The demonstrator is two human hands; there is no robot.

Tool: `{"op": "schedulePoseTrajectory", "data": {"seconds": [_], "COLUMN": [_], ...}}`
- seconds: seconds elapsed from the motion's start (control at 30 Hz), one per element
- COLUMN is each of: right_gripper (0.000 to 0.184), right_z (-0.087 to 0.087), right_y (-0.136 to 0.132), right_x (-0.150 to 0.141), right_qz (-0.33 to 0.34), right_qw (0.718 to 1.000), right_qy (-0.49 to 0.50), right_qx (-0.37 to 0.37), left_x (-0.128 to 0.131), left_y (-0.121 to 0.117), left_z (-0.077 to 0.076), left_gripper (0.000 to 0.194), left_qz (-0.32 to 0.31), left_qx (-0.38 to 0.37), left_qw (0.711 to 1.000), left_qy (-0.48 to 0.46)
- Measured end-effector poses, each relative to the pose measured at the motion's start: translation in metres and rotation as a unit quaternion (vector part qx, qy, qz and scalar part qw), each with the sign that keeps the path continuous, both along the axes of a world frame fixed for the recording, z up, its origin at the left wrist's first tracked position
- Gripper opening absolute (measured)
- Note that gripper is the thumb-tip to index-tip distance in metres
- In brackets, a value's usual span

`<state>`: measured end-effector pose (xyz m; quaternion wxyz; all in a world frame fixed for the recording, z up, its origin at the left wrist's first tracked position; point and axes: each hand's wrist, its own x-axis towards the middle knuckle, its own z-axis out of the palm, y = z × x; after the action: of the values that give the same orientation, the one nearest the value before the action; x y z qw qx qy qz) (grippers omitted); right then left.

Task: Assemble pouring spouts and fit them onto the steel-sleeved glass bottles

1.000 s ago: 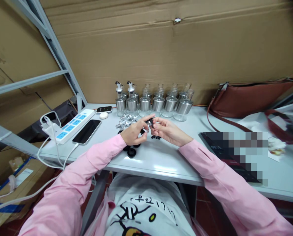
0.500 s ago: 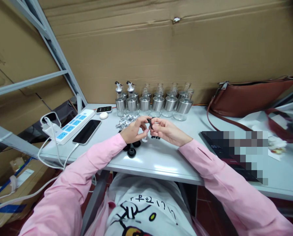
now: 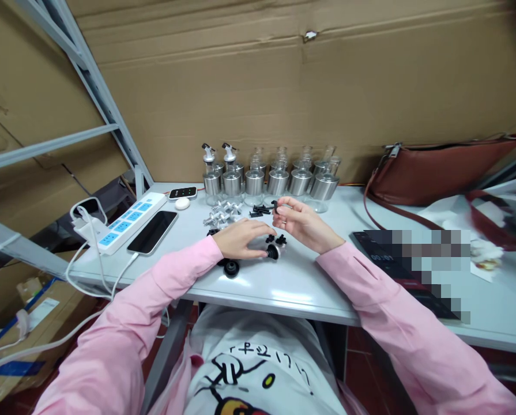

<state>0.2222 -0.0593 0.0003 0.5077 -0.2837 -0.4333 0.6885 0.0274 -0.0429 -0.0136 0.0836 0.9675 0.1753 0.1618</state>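
Observation:
My right hand (image 3: pixel 305 223) pinches a small black plastic piece (image 3: pixel 275 206) between thumb and fingertips, above the far side of a little pile of black lever-like pieces (image 3: pixel 260 211). Low over the table, my left hand (image 3: pixel 243 239) has its fingers stretched and apart. A pourer part with a round black stopper (image 3: pixel 273 252) is at its thumb tip, seemingly lying on the table. Small black knobbed pieces (image 3: pixel 281 239) sit just beyond. Silver spout pieces (image 3: pixel 223 215) are heaped behind my left hand, and a black ribbed stopper (image 3: pixel 231 268) lies in front of it.
Several glass bottles with steel sleeves (image 3: pixel 278 182) line the back; two carry pourers (image 3: pixel 229 152). To the left are a power strip (image 3: pixel 132 222), a phone (image 3: pixel 153 231) and a white round case (image 3: pixel 182 203). A brown bag (image 3: pixel 448 173) and dark tablet (image 3: pixel 396 271) occupy the right.
My hands have come apart. The right moved up and away with the black piece; the left lowered and spread its fingers, and the pourer part now shows at its thumb.

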Motion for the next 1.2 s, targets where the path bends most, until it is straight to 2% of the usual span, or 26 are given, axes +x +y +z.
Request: {"op": "schedulePoseTrajectory", "data": {"seconds": [0.13,0.23,0.4,0.5,0.63,0.7,0.77,0.87,0.93,1.07,1.2], "right_gripper": [0.027,0.028,0.028,0.029,0.03,0.029,0.03,0.032,0.032,0.033,0.034], "right_z": [0.001,0.0,0.0,0.002,0.004,0.004,0.003,0.003,0.003,0.005,0.008], "right_y": [0.003,0.003,0.002,0.002,0.003,0.004,0.005,0.006,0.005,0.004,0.003], "right_x": [0.002,0.002,0.002,0.003,0.004,0.005,0.005,0.005,0.005,0.005,0.005], "right_qz": [-0.023,-0.025,-0.029,-0.039,-0.062,-0.073,-0.082,-0.089,-0.092,-0.1,-0.106], "right_qw": [1.0,1.0,0.999,0.999,0.998,0.997,0.996,0.996,0.995,0.994,0.994], "right_qy": [0.0,-0.001,-0.019,-0.025,-0.029,-0.031,-0.029,-0.027,-0.029,-0.03,-0.019], "right_qx": [-0.007,-0.011,0.0,0.016,0.013,0.002,-0.005,-0.009,-0.008,-0.005,-0.004], "left_x": [0.002,0.003,0.003,0.0,0.001,0.009,0.023,0.05,0.067,0.087,0.075], "left_y": [0.0,0.001,0.002,0.002,-0.008,-0.021,-0.038,-0.061,-0.068,-0.068,-0.063], "left_z": [0.0,-0.004,-0.007,-0.002,0.014,0.021,0.024,0.02,0.014,0.001,0.009], "left_gripper": [0.035,0.022,0.02,0.018,0.019,0.024,0.037,0.048,0.053,0.037,0.024], "left_qz": [-0.036,-0.053,-0.005,0.016,0.026,0.026,0.032,0.037,0.046,0.08,0.074], "left_qx": [-0.012,-0.015,-0.023,-0.02,-0.007,-0.006,0.018,0.097,0.104,0.098,0.096], "left_qw": [0.999,0.998,1.0,0.999,1.0,0.999,0.998,0.988,0.986,0.982,0.986], "left_qy": [0.018,0.027,0.017,0.035,0.015,0.022,0.054,0.114,0.122,0.142,0.111]}}
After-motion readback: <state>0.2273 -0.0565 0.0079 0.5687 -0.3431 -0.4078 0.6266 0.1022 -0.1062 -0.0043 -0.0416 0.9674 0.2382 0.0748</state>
